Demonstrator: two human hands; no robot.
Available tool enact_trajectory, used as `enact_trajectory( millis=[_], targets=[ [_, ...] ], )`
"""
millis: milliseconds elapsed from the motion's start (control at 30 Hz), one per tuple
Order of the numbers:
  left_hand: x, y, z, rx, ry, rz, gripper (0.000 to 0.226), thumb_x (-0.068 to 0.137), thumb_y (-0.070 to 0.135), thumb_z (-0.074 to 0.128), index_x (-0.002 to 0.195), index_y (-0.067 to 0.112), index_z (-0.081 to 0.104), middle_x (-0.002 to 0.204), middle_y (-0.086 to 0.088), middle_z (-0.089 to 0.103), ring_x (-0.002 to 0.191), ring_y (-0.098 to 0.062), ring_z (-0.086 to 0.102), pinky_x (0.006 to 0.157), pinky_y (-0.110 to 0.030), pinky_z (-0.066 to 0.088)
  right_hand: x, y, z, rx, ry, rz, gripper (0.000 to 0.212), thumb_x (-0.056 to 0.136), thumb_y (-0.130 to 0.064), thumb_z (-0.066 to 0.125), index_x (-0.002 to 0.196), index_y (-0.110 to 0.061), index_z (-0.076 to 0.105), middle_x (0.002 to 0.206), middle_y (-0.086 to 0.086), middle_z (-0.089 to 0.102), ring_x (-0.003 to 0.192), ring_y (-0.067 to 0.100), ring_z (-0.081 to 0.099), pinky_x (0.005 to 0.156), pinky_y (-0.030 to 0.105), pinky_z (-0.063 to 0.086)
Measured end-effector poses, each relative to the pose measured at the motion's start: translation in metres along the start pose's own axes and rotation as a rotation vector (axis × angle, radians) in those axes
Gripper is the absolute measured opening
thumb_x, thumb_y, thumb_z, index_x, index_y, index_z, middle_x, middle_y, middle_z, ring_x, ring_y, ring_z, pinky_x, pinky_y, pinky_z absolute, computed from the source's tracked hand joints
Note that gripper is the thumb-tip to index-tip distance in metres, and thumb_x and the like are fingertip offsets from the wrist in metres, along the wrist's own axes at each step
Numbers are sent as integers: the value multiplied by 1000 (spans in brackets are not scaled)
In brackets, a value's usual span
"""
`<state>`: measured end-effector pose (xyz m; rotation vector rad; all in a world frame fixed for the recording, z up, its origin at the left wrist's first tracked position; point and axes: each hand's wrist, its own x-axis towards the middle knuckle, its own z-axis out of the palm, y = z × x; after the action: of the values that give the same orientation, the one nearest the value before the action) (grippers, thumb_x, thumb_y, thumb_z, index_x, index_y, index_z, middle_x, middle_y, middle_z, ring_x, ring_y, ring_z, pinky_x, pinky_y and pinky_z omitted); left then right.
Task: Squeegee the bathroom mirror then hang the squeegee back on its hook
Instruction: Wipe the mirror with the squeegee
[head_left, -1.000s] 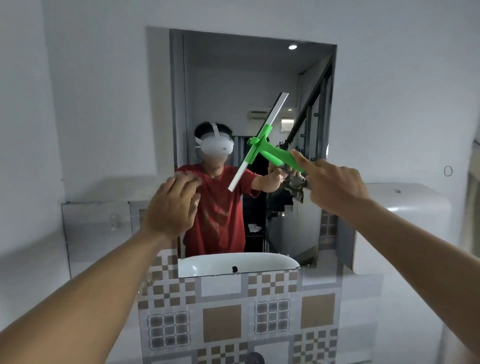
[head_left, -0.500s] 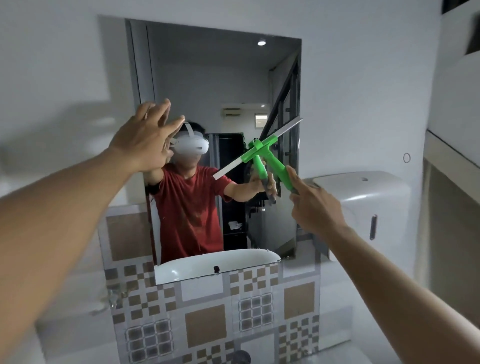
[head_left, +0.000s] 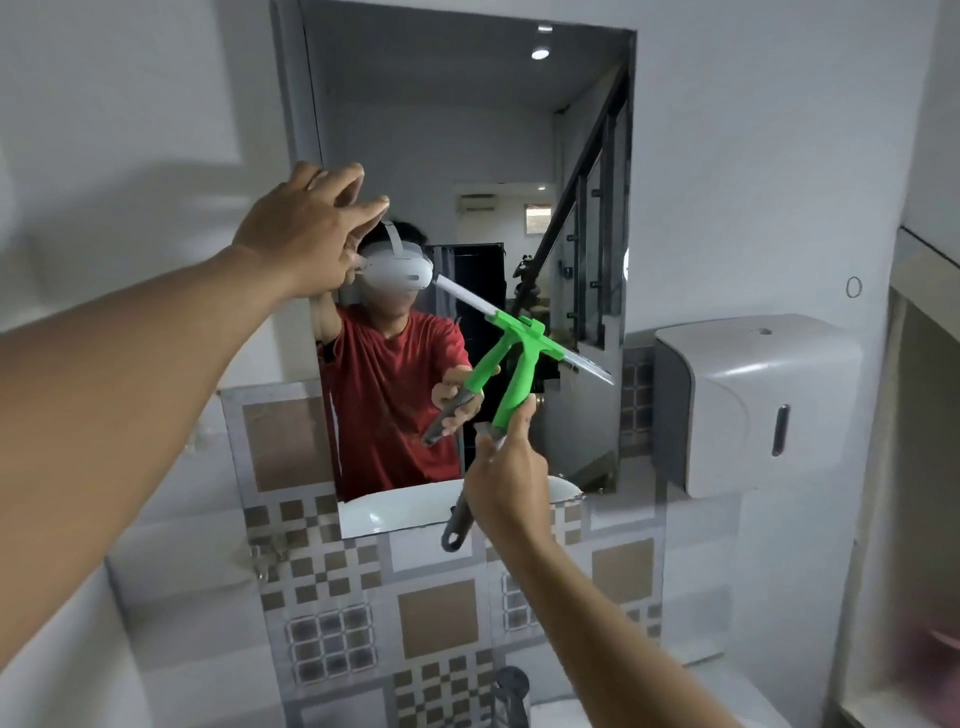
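Observation:
A rectangular mirror (head_left: 467, 130) is set in the white wall ahead. My right hand (head_left: 506, 480) is shut on the grey lower grip of a green squeegee (head_left: 517, 384). Its blade slants from upper left to lower right against the lower right of the glass, and its grey handle end (head_left: 457, 530) sticks out below my hand. My left hand (head_left: 306, 234) is raised at the mirror's left edge, fingers spread, holding nothing. The mirror reflects a person in a red shirt with a white headset. I see no hook clearly.
A white paper dispenser (head_left: 748, 405) is mounted on the wall right of the mirror. Patterned brown and grey tiles (head_left: 436, 618) run below it. A dark tap (head_left: 511, 691) shows at the bottom. A small ring (head_left: 853, 287) hangs on the right wall.
The squeegee has swung round, so its blade now slants down to the right and sits lower on the glass. My left hand has risen from the mirror's lower left to its left edge.

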<state>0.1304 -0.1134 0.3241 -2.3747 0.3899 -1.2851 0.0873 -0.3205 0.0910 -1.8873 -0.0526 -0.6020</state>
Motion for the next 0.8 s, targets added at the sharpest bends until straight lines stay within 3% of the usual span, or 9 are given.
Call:
enact_trajectory(
  millis=[100, 200, 333, 500, 600, 700, 800],
  targets=[
    [-1, 2, -4, 0, -6, -12, 69, 86, 26, 71, 149, 27, 44, 157, -8, 33, 131, -41, 35, 87, -55, 51, -12, -5, 31, 55, -18, -32, 75, 107, -25, 41, 161, -23, -10, 86, 7, 69, 72, 19, 68, 65, 40, 59],
    [-2, 2, -4, 13, -19, -17, 69, 87, 27, 69, 150, 28, 42, 159, -7, 31, 134, -40, 34, 86, -54, 51, -14, -7, 43, 70, -23, -49, 76, 107, -23, 40, 160, -24, -14, 85, 6, 69, 67, 14, 64, 53, 26, 48],
    [-2, 2, -3, 19, -19, -19, 68, 87, 26, 67, 151, 28, 42, 159, -7, 31, 135, -40, 34, 86, -54, 51, -19, 1, 43, -84, -99, -229, 83, 105, -17, 44, 158, -33, -18, 94, 5, 69, 71, 18, 66, 61, 35, 57],
    [-2, 2, 1, 40, -15, -19, 70, 86, 25, 66, 151, 28, 40, 159, -8, 30, 135, -41, 34, 86, -55, 54, -21, 14, 30, -449, -123, -431, 79, 105, -20, 45, 161, -23, -10, 101, 11, 69, 69, 23, 64, 51, 33, 47],
    [-1, 2, 2, 39, -16, -21, 71, 85, 24, 66, 151, 27, 39, 159, -8, 29, 135, -41, 33, 85, -56, 54, -9, 21, 5, -659, -131, -504, 88, 98, -10, 50, 161, -26, -9, 108, 13, 69, 61, 24, 64, 47, 34, 50],
    [-1, 3, 4, 30, -7, -19, 71, 85, 23, 66, 151, 27, 38, 159, -9, 28, 134, -41, 33, 86, -56, 53, 10, 24, -35, -887, -150, -587, 90, 92, -6, 49, 162, -28, -3, 124, 15, 65, 61, 29, 67, 52, 40, 57],
    [-1, 5, 6, 26, 6, -17, 72, 83, 20, 66, 150, 23, 39, 157, -12, 30, 132, -43, 34, 86, -56, 52, 33, 26, -74, -1092, -158, -699, 86, 92, -8, 44, 162, -32, -1, 123, 12, 67, 61, 28, 68, 51, 38, 57]
  ],
)
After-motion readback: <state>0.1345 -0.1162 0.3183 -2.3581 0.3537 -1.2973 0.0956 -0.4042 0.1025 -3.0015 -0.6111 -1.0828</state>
